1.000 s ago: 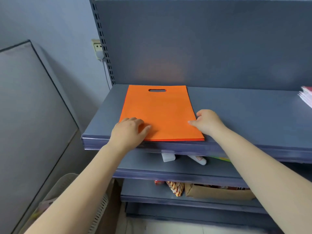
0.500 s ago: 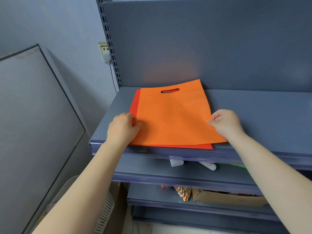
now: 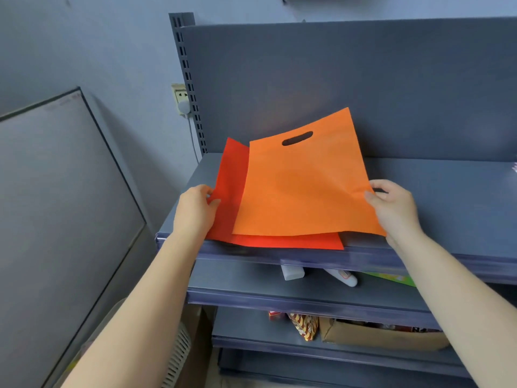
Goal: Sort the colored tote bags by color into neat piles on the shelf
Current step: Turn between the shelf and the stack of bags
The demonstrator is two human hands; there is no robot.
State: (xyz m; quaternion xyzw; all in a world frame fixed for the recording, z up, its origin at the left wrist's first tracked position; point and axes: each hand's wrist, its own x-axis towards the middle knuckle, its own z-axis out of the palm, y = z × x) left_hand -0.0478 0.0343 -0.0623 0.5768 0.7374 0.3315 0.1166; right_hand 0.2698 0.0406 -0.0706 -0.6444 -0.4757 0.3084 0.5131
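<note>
orange bag (image 3: 302, 189) has lifted and slid right, apparently clear of the red bag (image 3: 229, 191) beneath.

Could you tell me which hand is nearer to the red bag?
Left. The left hand pinches the red bag at its left edge; the right hand holds the orange bag instead.

red bag (image 3: 228, 191): mostly covered by orange bag (image 3: 302, 189) | lower-shelf items: indistinct

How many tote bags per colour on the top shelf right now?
Orange flat non-woven tote bag with cut-out handle: 1
Red flat non-woven tote bag: 1
Total: 2 visible between the hands; more red layers underneath cannot be ruled out.
</note>
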